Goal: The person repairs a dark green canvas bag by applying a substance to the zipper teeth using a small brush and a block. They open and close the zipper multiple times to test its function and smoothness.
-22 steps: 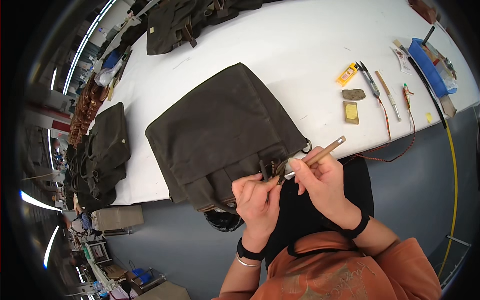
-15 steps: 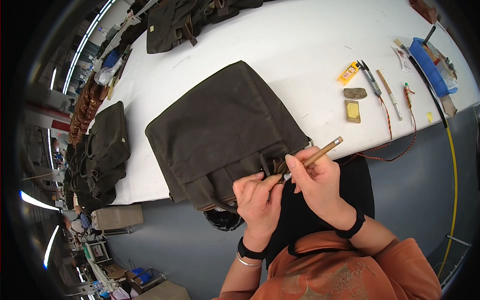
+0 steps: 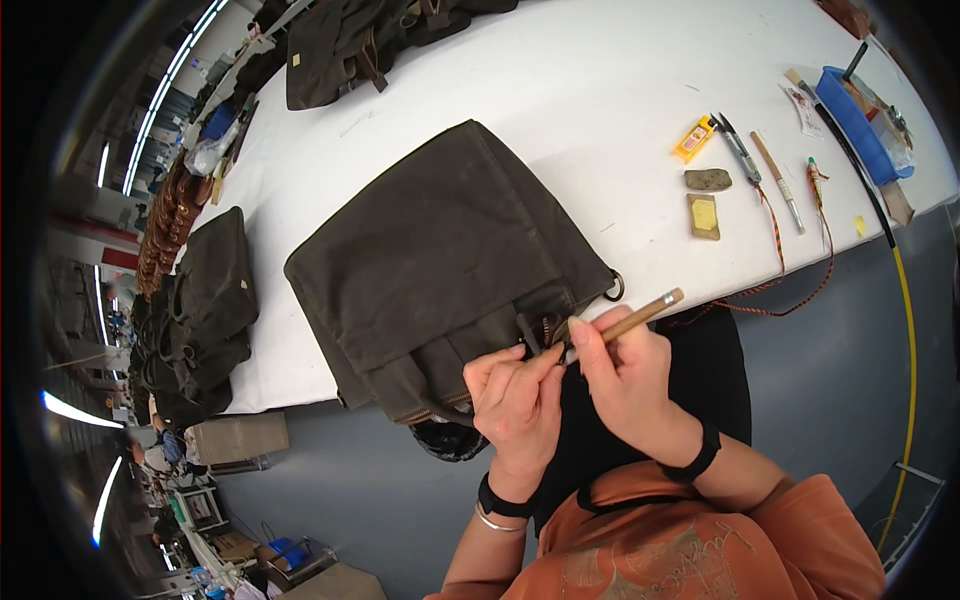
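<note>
A dark brown-grey bag (image 3: 430, 240) lies at the front edge of the white table, its zipped side and handle toward me. My left hand (image 3: 515, 400) is closed, pinching the bag's edge near a zipper end and a small strap (image 3: 527, 330). In my right hand (image 3: 625, 375) is a slim wooden-handled tool (image 3: 643, 315), held like a pen with its handle slanting up to the right. Its tip meets the bag's edge beside my left fingertips; the fingers partly hide the contact. A metal ring (image 3: 614, 287) shows at the bag's right corner.
On the white table (image 3: 620, 80) at right lie a yellow box (image 3: 693, 139), thread snips (image 3: 737, 150), two small blocks, another wooden-handled tool (image 3: 777, 180) and corded tools. A blue tray (image 3: 860, 125) stands beyond. More dark bags lie left (image 3: 210, 290) and at the back (image 3: 340, 50).
My right hand has shifted slightly left and down, and the wooden-handled tool lies a little flatter. The ring at the bag's corner shows more fully. My left hand keeps its pinch.
</note>
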